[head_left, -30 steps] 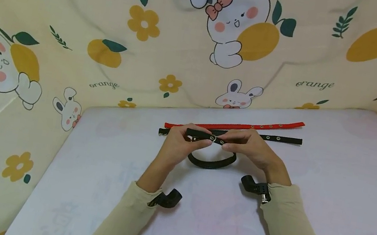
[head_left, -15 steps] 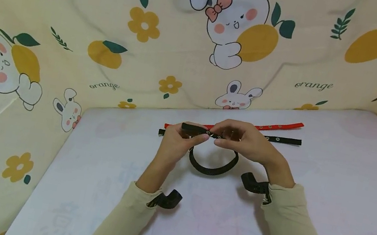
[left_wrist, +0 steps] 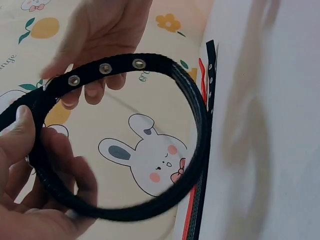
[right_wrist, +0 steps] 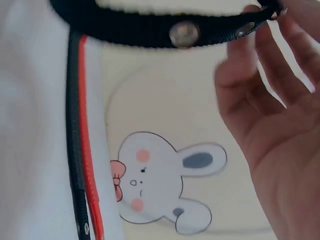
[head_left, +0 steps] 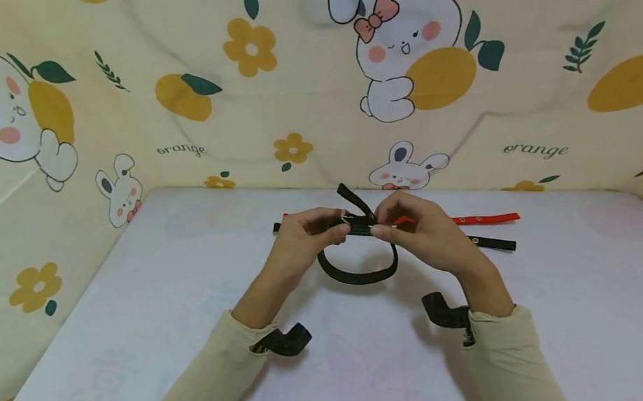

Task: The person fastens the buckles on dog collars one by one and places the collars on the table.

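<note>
A black buckle collar (head_left: 356,279) with metal eyelets is held up as a loop above the table between both hands. My left hand (head_left: 303,240) pinches it beside the metal buckle (left_wrist: 49,85), thumb nearest the camera. Across the top of the loop, my right hand (head_left: 427,236) pinches the band just right of the buckle. The strap's loose end (head_left: 352,197) sticks up beyond the buckle. In the right wrist view the collar (right_wrist: 135,29) crosses the top, and the fingers of my right hand (right_wrist: 285,130) reach up to it; their contact is partly cut off.
Behind the hands, a red strap (head_left: 487,219) with eyelets and a second black strap (head_left: 496,244) lie side by side on the white table (head_left: 361,384). A patterned cloth (head_left: 302,13) with rabbits and oranges rises along the table's back edge.
The strap's loose end, which lay level toward the left, now points up and back past the buckle. My right hand has moved slightly up; my left hand has barely moved.
</note>
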